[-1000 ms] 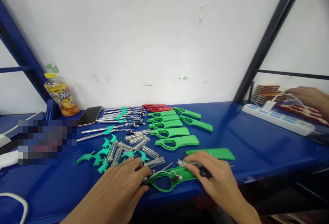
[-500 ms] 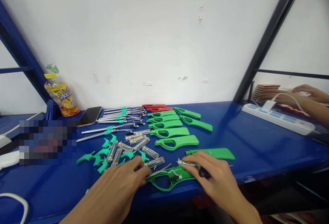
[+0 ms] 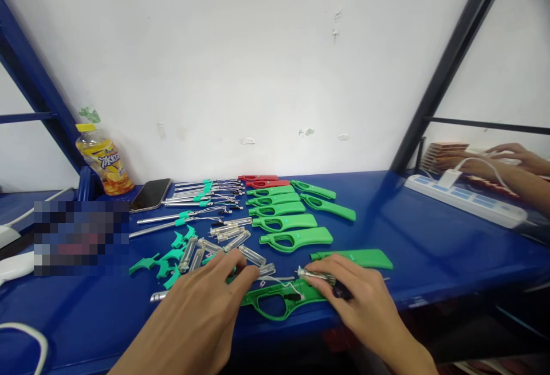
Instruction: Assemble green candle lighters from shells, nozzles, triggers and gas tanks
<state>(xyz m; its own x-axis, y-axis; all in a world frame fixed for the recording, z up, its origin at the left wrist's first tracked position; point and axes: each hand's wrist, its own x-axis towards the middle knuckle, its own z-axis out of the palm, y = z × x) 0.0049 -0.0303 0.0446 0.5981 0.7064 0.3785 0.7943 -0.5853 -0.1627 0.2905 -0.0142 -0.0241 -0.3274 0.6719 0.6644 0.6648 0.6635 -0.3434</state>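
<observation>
A green lighter casing half [image 3: 279,304] with a finger loop lies near the front edge of the blue table. White wires and a small black part rest over it. My right hand [image 3: 350,286] is pinched on a clear fuel tank [image 3: 317,276] above the casing's right end; a dark object shows beneath its fingers. At the casing's left end is my left hand [image 3: 221,292], fingers closed, with their tips by the wires; what they hold is hidden. A metal tube end [image 3: 158,296] sticks out left of that hand. Behind my right hand lies another green casing half [image 3: 369,258].
Several clear tanks [image 3: 252,255], teal triggers [image 3: 144,264] and metal rods with wires [image 3: 161,218] lie at left. Green casings [image 3: 296,238] and red ones [image 3: 268,183] sit further back. A phone [image 3: 150,194], a bottle [image 3: 105,163], a power strip [image 3: 464,199] and a co-worker's hands [image 3: 507,157] also show.
My left hand has shifted slightly right and up. The metal tube end has come into view left of it, and the wires have moved. My right hand stays nearly still with the tank.
</observation>
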